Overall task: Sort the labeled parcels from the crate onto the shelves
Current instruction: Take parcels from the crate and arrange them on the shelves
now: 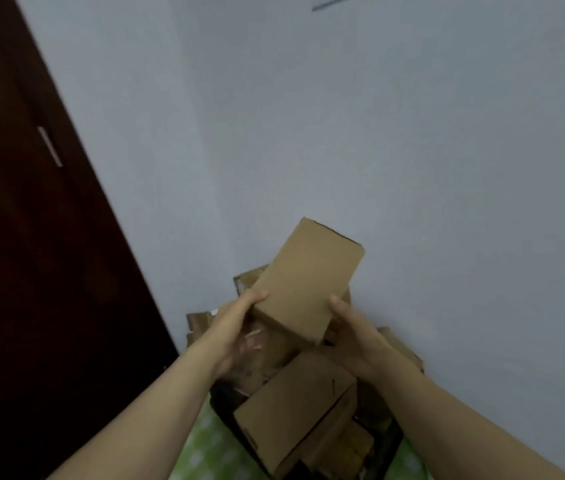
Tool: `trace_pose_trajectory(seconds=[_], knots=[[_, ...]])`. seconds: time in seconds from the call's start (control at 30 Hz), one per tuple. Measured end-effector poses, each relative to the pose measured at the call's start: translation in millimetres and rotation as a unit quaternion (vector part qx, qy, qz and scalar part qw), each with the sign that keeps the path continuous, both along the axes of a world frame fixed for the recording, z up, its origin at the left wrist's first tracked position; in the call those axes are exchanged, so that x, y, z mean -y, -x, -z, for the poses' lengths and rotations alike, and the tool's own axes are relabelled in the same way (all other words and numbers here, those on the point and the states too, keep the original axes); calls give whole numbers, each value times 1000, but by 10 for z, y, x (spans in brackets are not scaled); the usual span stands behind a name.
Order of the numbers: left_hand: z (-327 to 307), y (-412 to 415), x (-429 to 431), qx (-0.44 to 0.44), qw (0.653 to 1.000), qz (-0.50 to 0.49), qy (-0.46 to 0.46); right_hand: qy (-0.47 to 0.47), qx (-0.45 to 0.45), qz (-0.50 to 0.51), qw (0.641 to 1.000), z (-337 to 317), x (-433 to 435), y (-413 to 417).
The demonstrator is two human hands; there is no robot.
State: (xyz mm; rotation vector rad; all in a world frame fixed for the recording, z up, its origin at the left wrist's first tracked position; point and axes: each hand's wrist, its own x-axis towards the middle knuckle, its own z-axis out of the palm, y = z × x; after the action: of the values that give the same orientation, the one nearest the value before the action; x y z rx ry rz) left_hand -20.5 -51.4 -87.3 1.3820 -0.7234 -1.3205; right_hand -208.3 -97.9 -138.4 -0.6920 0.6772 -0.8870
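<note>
A: What are the hands doing?

B: Both are on one cardboard box (305,285). The left hand (239,323) grips its near left corner, thumb laid on the top face and fingers curled underneath. The right hand (354,334) holds the near right edge, with the thumb up along the side and the other fingers hidden under the box.

A: And where is that box?

B: In the air, tilted, its far end raised towards the wall (412,133). It is above the crate (227,407) and clear of the pile, as far as I can tell. The face turned to us is plain brown.

A: What is in the crate?

B: Other boxes (291,410), brown cardboard, heaped at all angles and standing higher than the dark rim. The biggest lies slanted in front, just below the hands. A few more poke out behind the held one, against the wall.

A: What does the crate stand on?

B: A green patterned cover (205,452) — whether a bed or a desk lies beneath it I cannot tell.

A: Anything else?

B: A dark brown door (31,271) fills the left side, with a pale metal handle (50,147) on it. The picture is somewhat blurred.
</note>
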Motion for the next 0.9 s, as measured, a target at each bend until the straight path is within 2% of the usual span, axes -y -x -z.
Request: trace_pose_trajectory(seconds=[0.07, 0.1, 0.17, 0.23, 0.3, 0.37, 0.43, 0.53, 0.63, 0.7, 0.77, 0.83, 0.9], knots=[[-53, -252, -343, -16, 999, -32, 4, 14, 25, -30, 999, -95, -182, -368], [-59, -399, -504, 8, 998, -56, 3, 29, 10, -34, 999, -135, -276, -566], [-66, -697, -819, 149, 982, -114, 0, 68, -43, -12, 997, -205, -476, -970], [-143, -902, -1189, 299, 940, -164, 23, 98, -86, -7, 991, -256, -741, -1369], [-211, -1039, -1511, 377, 901, -199, 87, 151, -142, -7, 978, -330, -1046, -1726], [-278, -1150, -1775, 349, 905, -213, 114, 215, -172, -17, 961, -380, -1358, -2025], [-327, -1294, -2031, 305, 922, -212, 112, 264, -160, -64, 949, -400, -1629, -2265], [-356, -1613, -2388, 281, 927, -231, 97, 325, -156, -122, 925, -416, -1928, -2546], [-331, -1878, -2642, 301, 913, -263, 78, 412, -183, -142, 881, -498, -2197, -2795], [-344, -1982, -2773, 282, 909, -304, 47, 482, -189, -153, 842, -577, -2399, -2911], [-376, -2085, -2912, 224, 907, -356, 3, 539, -183, -188, 800, -639, -2598, -2982], [-370, -2239, -3066, 161, 908, -387, 9, 580, -169, -220, 766, -675, -2746, -3033], [-351, -2338, -3220, 120, 909, -397, 35, 583, -140, -245, 762, -698, -2814, -3073]])
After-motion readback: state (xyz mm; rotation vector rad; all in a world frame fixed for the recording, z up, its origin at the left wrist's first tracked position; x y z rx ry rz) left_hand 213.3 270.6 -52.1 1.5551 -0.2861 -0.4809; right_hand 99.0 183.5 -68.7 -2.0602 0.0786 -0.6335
